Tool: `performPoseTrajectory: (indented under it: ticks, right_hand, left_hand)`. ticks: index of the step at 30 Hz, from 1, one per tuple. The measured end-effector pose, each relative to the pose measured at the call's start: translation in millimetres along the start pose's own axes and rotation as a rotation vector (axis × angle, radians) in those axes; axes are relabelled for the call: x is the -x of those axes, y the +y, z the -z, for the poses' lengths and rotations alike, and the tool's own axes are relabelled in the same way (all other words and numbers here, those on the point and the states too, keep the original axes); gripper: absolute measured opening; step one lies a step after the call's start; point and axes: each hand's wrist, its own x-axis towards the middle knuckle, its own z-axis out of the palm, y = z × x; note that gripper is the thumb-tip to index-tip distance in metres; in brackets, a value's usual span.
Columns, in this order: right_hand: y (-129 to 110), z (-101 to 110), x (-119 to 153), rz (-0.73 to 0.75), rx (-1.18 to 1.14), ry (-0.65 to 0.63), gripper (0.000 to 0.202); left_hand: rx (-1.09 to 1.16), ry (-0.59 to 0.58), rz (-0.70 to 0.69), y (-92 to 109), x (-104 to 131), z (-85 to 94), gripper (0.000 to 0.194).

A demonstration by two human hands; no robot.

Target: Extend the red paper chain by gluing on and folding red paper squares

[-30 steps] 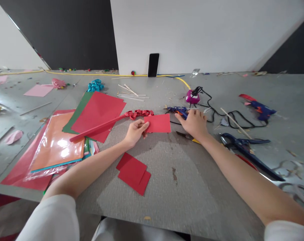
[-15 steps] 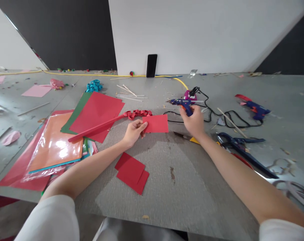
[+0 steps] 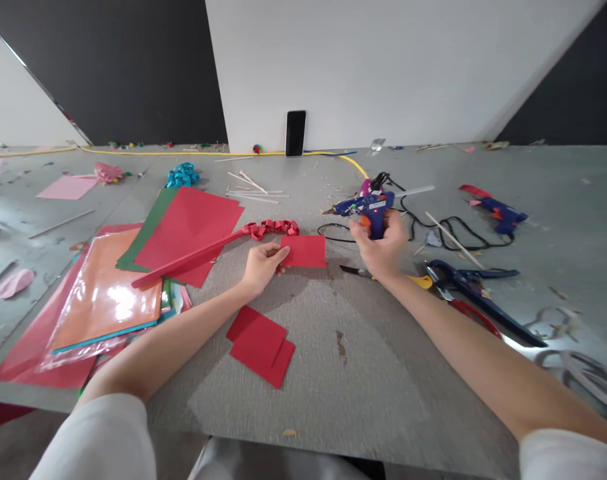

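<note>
Between the thumb and fingers of my left hand [image 3: 265, 268] is the left end of a small red paper rectangle [image 3: 306, 251]. My right hand [image 3: 381, 247] grips the handle of a blue glue gun [image 3: 366, 205], its nozzle pointing left, above and right of the paper. A clear glue stick [image 3: 417, 191] sticks out of the gun's back. Just behind the paper, a red paper strip [image 3: 193, 259] ends in a folded, curled part [image 3: 271, 229]. Two more red paper pieces [image 3: 261, 343] overlap on the table in front of my left hand.
Red and green sheets [image 3: 191, 223] and an orange pack in plastic [image 3: 111, 293] lie left. A knife [image 3: 356, 271], a dark blue long-handled tool [image 3: 483, 303] and a second glue gun [image 3: 503, 215] with its black cord are right. A phone [image 3: 295, 133] leans on the wall.
My right hand has lifted the glue gun off the tabletop area and turned it, so more of its side shows. My left hand still pinches the red paper. The view has shifted slightly.
</note>
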Motion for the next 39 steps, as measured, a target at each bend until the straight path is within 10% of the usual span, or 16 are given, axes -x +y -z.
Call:
performPoseTrajectory:
  ticks: [15,39]
  right_hand:
    - [4.6,-6.0,16.5,0.032,-0.048,-0.263,0.069]
    - [4.4,-4.9,24.2,0.121,0.003,-0.229,0.060]
  left_hand:
    - [-0.055,-0.051,0.002,3.7,2.7,-1.6,0.034]
    - [-0.047,-0.069,-0.001,1.7,0.5,-0.8,0.031]
